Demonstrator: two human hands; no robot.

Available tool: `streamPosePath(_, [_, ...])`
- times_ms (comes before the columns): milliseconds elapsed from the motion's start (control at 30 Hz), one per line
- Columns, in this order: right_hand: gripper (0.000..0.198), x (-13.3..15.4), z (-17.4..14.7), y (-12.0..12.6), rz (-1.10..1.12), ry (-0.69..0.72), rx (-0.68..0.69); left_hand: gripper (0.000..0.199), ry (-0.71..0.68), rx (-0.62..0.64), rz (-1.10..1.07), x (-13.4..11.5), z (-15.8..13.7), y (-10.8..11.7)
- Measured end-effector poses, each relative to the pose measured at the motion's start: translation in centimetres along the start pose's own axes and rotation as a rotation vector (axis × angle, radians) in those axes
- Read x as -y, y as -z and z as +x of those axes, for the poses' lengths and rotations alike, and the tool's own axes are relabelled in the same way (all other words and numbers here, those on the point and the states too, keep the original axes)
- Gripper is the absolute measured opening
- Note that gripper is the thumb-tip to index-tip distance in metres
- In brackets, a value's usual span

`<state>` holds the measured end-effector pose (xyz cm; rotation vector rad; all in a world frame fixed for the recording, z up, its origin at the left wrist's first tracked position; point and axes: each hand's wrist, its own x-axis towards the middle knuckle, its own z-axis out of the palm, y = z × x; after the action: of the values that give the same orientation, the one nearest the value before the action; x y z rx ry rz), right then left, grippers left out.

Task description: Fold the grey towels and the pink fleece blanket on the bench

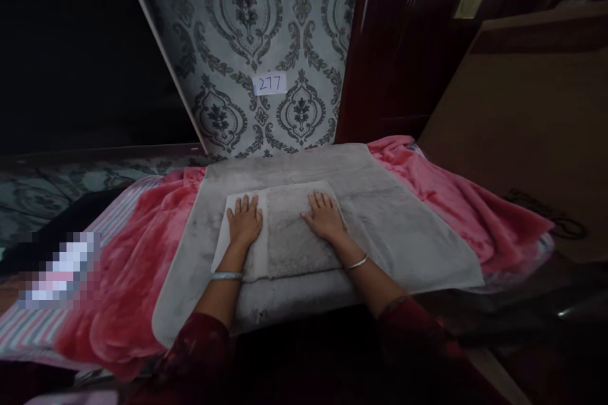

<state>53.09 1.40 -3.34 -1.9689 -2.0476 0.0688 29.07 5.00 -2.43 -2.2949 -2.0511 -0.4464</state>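
A folded piece of fabric [294, 234], white on its left part and fluffy grey on its right, lies flat in front of me. My left hand [244, 221] rests palm down on the white part, fingers spread. On the grey part, near its right edge, my right hand [325, 214] also lies flat with its fingers apart. Neither hand grips anything. Beneath the folded fabric spreads a larger grey plush cloth [394, 221], its surface slightly creased.
Pink plush blankets [137, 266] show on both sides, with a striped cloth [33, 335] at left. A cardboard box [522, 133] stands at right. Behind are patterned wallpaper with a "277" paper label [270, 83], a dark screen [85, 57] and a dark red door [394, 44].
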Motion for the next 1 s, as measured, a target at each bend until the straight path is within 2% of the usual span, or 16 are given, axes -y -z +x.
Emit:
streamPosePath(200, [0.070, -4.8, -2.9, 0.3, 0.059, -0.164, 0.042, 0.062, 0.003, 0.045, -0.029, -0.3, 0.2, 0.6])
streamPosePath(267, [0.068, -5.5, -3.6, 0.8, 0.086, -0.192, 0.034, 0.063, 0.000, 0.096, -0.054, -0.1, 0.3, 1.1])
streamPosePath(333, [0.067, -4.9, -4.3, 1.6, 0.090, -0.214, -0.024, 0.063, -0.007, 0.153, -0.080, 0.2, -0.1, 1.7])
streamPosePath(433, [0.065, -1.0, -5.4, 2.5, 0.075, -0.136, -0.082, 0.060, -0.023, 0.181, -0.094, 0.6, -2.1, 2.4])
streamPosePath(600, [0.062, 8.6, -7.1, 0.9, 0.088, 0.240, 0.099, 0.058, -0.049, 0.119, -0.050, 1.1, -7.0, 2.3])
streamPosePath(700, [0.062, 10.5, -7.8, -0.6, 0.088, 0.307, 0.136, 0.058, -0.048, 0.090, -0.012, 1.2, -8.6, 1.8])
streamPosePath(800, [0.065, 8.8, -8.3, -0.9, 0.081, 0.263, 0.130, 0.058, -0.048, 0.089, -0.003, 1.2, -8.8, 1.6])
streamPosePath(1000, [0.066, 1.6, -10.2, 0.0, 0.031, 0.030, 0.032, 0.059, -0.051, 0.091, -0.020, 1.2, -8.6, 1.7])
